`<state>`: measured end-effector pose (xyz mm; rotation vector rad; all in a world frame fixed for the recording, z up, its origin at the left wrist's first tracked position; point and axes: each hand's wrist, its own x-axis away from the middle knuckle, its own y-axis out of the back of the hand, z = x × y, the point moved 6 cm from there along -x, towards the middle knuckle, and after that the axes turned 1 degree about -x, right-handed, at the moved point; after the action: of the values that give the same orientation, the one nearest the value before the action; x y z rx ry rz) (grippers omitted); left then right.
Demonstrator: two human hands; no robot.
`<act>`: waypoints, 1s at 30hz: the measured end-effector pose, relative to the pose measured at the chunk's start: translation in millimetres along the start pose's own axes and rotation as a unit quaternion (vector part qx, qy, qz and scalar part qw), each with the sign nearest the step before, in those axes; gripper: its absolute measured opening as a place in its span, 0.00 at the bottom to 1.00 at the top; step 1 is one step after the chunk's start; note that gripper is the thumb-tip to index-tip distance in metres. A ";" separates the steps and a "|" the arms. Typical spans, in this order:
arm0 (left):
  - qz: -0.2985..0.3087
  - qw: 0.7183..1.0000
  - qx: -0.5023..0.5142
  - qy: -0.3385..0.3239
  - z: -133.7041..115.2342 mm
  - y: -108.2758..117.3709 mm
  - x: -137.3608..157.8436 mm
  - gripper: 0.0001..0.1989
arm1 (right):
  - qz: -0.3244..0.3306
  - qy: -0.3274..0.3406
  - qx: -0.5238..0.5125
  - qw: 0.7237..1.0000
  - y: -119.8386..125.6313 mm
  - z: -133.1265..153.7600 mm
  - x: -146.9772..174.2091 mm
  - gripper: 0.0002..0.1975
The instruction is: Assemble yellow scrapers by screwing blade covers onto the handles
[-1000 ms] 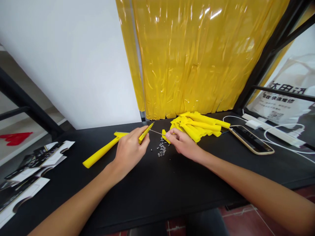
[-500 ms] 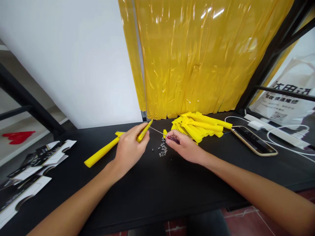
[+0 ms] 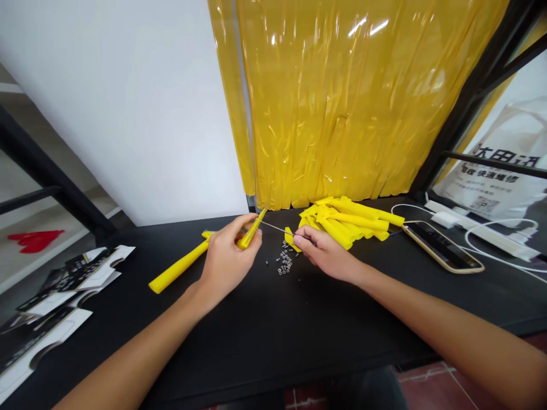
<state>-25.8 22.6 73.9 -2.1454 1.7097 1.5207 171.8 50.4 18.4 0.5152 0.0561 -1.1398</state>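
Observation:
My left hand (image 3: 231,262) is closed around a slim yellow plastic piece (image 3: 252,230), which stands up at a slant between thumb and fingers. My right hand (image 3: 322,253) grips a screwdriver whose thin metal shaft (image 3: 277,228) points left, its tip at the yellow piece; the fingers mostly cover its handle. Close to my left hand, on the left, is a yellow plastic handle (image 3: 177,266), its far end partly hidden by the hand. Below the shaft lie small loose screws and nuts (image 3: 285,265), beside a small yellow part (image 3: 292,239).
A pile of yellow plastic handles (image 3: 346,219) lies at the back right. Farther right are a phone (image 3: 444,246), white cables and a power strip (image 3: 482,228). Printed cards (image 3: 64,319) overlap at the left. A yellow plastic sheet (image 3: 342,102) hangs behind the black table (image 3: 265,341).
My right hand has turned slightly around the screwdriver, and its handle is more covered now. The left hand keeps the yellow piece in nearly the same place. The view has shifted slightly.

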 end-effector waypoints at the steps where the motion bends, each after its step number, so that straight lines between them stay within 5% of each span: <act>1: 0.002 1.000 0.007 0.006 1.1 -0.2 -0.1 0.15 | 0.012 -0.004 -0.004 1.000 -0.6 -0.3 -0.2 0.19; 4: 0.011 0.999 0.026 0.016 2.9 -2.2 0.2 0.15 | 0.032 -0.034 -0.024 0.999 -2.7 -3.6 0.3 0.23; 9: 0.040 0.997 0.057 0.033 3.8 -7.2 1.1 0.17 | 0.050 -0.056 -0.070 0.995 -8.0 -7.8 2.4 0.16; 14: 0.042 0.993 0.102 0.047 2.4 -5.6 -0.2 0.16 | 0.080 -0.067 -0.072 0.992 -10.1 -9.1 2.7 0.23; 20: 0.052 0.988 0.136 0.059 5.3 -7.5 0.2 0.16 | 0.016 -0.074 -0.073 0.994 0.6 -5.1 1.4 0.16; 27: 0.050 0.987 0.142 0.059 1.5 -6.8 0.7 0.16 | 0.001 -0.066 -0.060 0.996 5.2 -5.0 -2.4 0.24; 30: 0.053 0.988 0.131 0.065 1.3 -8.0 1.6 0.16 | -0.017 -0.063 -0.044 0.997 6.6 -1.5 -1.4 0.18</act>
<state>-20.7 25.3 68.0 -2.0884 1.9681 1.1177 177.3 54.2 19.9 0.3658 0.0061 -1.1963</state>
